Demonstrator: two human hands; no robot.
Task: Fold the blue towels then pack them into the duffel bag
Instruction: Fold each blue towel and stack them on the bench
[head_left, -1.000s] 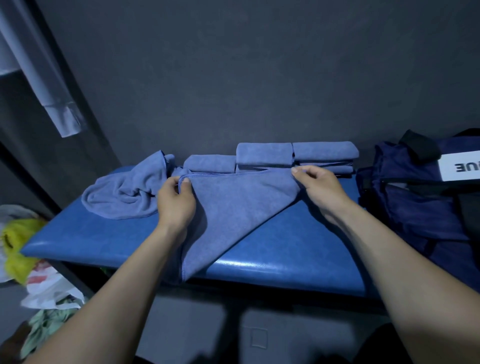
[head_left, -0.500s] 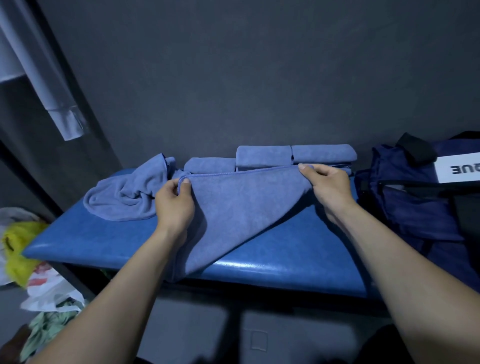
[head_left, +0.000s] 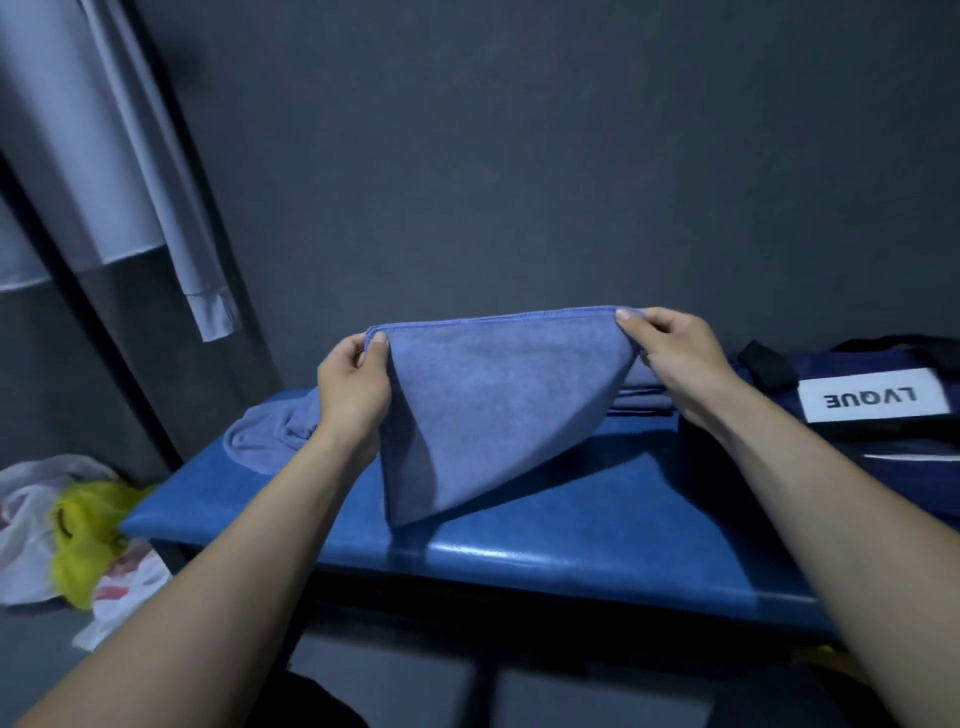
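Pinching the top corners of a blue towel (head_left: 483, 410), the left hand (head_left: 353, 389) and right hand (head_left: 675, 353) hold it above the blue bench (head_left: 571, 519), left of the duffel bag (head_left: 883, 441).

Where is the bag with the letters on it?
In the head view the duffel bag sits at the right end of the blue bench, just beyond the right hand.

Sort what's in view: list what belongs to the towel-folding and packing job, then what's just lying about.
Part of the job:
- held blue towel, pinched at its top corners by left hand and right hand
- crumpled blue towel on the bench
- folded towels, partly hidden
- duffel bag

Lying about:
- blue bench
- plastic bags on the floor
- hanging grey garment
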